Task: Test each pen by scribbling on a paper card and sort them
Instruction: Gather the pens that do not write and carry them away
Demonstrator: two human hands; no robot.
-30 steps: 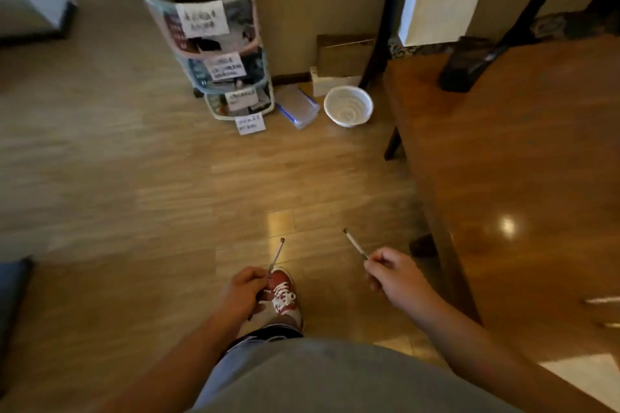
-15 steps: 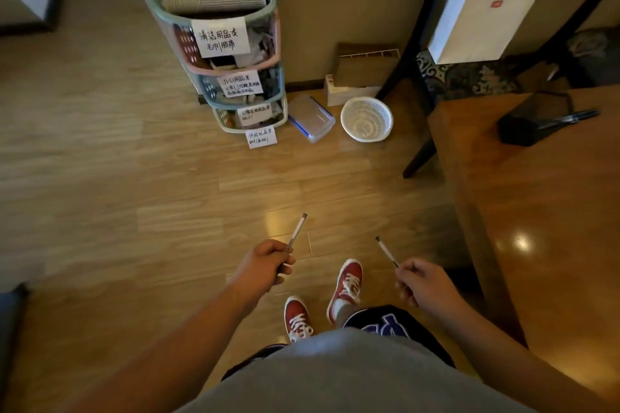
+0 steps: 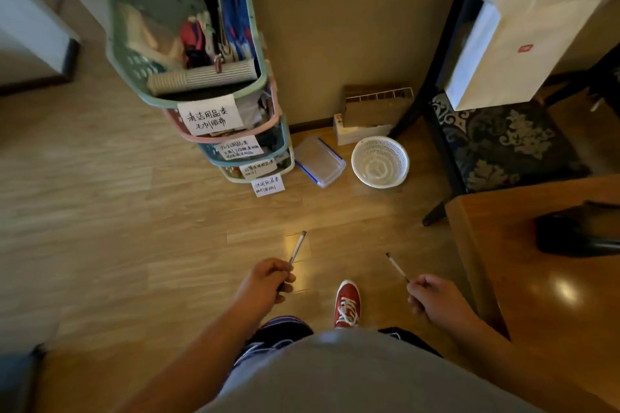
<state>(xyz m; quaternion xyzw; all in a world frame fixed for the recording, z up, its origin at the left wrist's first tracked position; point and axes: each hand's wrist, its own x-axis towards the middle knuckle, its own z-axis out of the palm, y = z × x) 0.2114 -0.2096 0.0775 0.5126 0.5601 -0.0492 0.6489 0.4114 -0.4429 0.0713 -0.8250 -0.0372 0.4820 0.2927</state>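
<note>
Red shoe (image 3: pixel 348 303) with white laces, white mesh basket (image 3: pixel 380 162), dark floral-patterned chair cushion (image 3: pixel 503 144), grey shirt (image 3: pixel 352 375)

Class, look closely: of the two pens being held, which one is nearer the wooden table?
The pen in the right hand, beside the table edge. The other pen, in the left hand, is farther off, towards the stacked baskets.
</note>
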